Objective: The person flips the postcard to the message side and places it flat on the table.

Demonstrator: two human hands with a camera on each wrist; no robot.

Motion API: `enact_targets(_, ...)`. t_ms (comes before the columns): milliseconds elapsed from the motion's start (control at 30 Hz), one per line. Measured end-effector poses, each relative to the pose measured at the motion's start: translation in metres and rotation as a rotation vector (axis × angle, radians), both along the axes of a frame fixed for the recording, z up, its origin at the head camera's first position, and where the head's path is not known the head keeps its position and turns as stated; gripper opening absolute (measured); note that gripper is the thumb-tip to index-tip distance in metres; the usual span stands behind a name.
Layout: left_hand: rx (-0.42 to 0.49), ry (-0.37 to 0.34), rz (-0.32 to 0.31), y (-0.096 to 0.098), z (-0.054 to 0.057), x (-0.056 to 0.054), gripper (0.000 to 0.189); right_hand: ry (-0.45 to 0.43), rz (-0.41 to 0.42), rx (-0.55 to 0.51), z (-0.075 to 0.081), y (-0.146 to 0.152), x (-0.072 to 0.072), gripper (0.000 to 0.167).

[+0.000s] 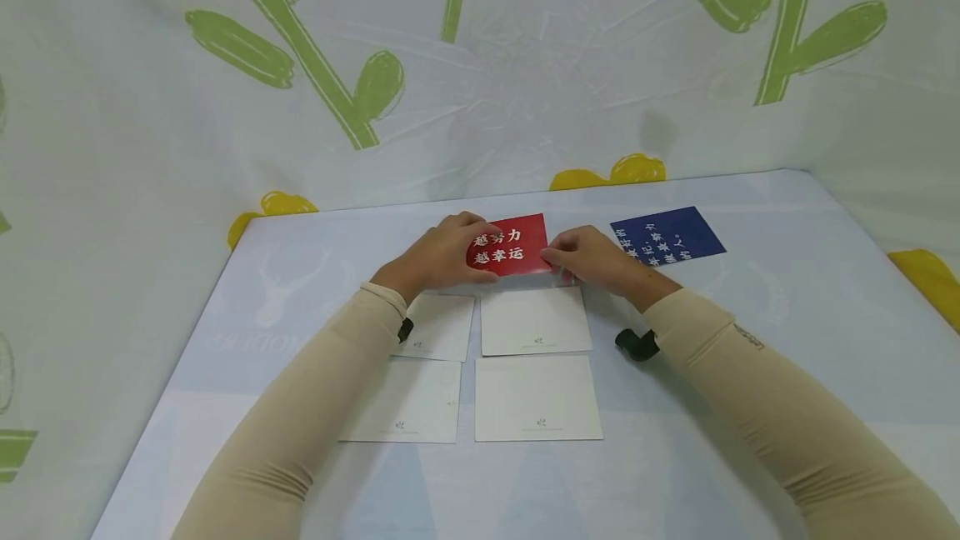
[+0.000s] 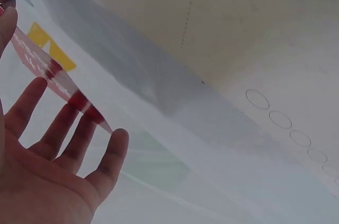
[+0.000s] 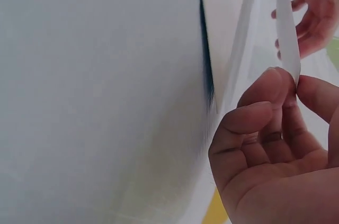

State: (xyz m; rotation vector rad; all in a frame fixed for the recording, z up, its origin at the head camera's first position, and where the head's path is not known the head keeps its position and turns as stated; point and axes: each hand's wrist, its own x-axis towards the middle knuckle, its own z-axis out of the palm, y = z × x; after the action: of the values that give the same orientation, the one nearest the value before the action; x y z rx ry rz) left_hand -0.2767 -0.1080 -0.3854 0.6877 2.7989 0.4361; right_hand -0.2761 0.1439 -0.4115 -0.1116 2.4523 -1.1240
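Note:
A red card (image 1: 528, 261) with white characters is held a little above the far middle of the table. My left hand (image 1: 441, 255) holds its left part, fingers at the upper edge and thumb at the lower. On the card's right side, my right hand (image 1: 592, 257) pinches the lower corner between thumb and fingertips. In the left wrist view, the fingers of the left hand (image 2: 58, 176) touch the tilted red card (image 2: 34, 57). From the right wrist, the card (image 3: 287, 33) appears pale and nearly edge-on, pinched by the right hand (image 3: 265, 150).
Several off-white cards lie below the hands in two rows, including an upper right card (image 1: 536, 319) and a lower right card (image 1: 537, 398). A dark blue card (image 1: 686, 236) with white characters lies right of the right hand. Behind the table (image 1: 285, 332) hangs a leaf-patterned cloth (image 1: 540, 107).

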Motion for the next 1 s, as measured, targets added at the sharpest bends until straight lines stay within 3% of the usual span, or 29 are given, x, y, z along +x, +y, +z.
enact_targets(167, 0.007, 0.02, 0.006, 0.002, -0.001, 0.004, 0.076, -0.02, -0.046, -0.066, 0.0, 0.003, 0.003, 0.028)
enact_targets(267, 0.003, 0.067, -0.001, 0.003, -0.002, 0.008, 0.076, -0.033, -0.084, -0.104, 0.0, 0.005, 0.005, 0.027)
enact_targets(433, -0.032, 0.226, -0.026, 0.009, -0.003, 0.018, 0.074, -0.042, -0.127, -0.188, 0.003, 0.01, 0.01, 0.031)
enact_targets(733, -0.137, 0.547, -0.065, 0.02, 0.002, 0.04, 0.052, -0.11, -0.189, -0.338, 0.009, 0.018, 0.02, 0.032)
enact_targets(1000, -0.066, 0.671, -0.035, 0.026, 0.009, 0.061, 0.05, -0.143, -0.208, -0.427, 0.018, 0.024, 0.038, 0.041)
